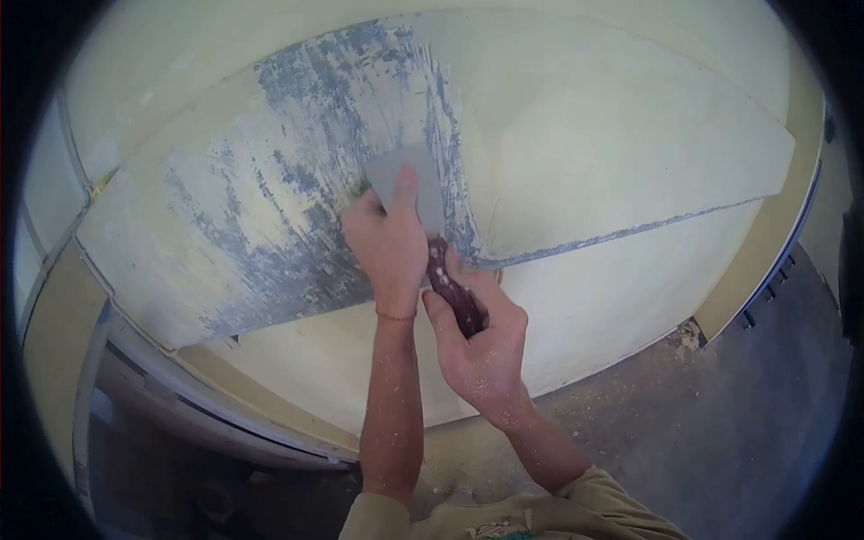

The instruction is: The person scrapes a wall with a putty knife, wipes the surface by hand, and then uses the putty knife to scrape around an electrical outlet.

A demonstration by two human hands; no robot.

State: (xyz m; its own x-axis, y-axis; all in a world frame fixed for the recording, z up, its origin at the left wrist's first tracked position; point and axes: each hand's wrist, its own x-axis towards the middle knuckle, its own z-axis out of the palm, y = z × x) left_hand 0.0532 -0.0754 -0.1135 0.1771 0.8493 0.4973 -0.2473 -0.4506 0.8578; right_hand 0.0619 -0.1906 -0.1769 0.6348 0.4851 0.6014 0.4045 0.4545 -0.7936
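A wide scraper with a flat grey metal blade and a dark reddish handle lies against a cream-coated panel. My right hand is wrapped round the handle. Higher up, my left hand grips the blade, one finger stretched along its face and the others curled at its left side, partly hidden. Around the blade and to its left, the coating is scraped into streaks, with a blue-grey layer showing through. Right of the blade, the coating is smooth and whole.
A ledge or edge strip runs along the panel's lower right side. Below lies a grey floor sprinkled with pale flakes. A curved frame borders the lower left, and a yellowish upright edge stands at the right.
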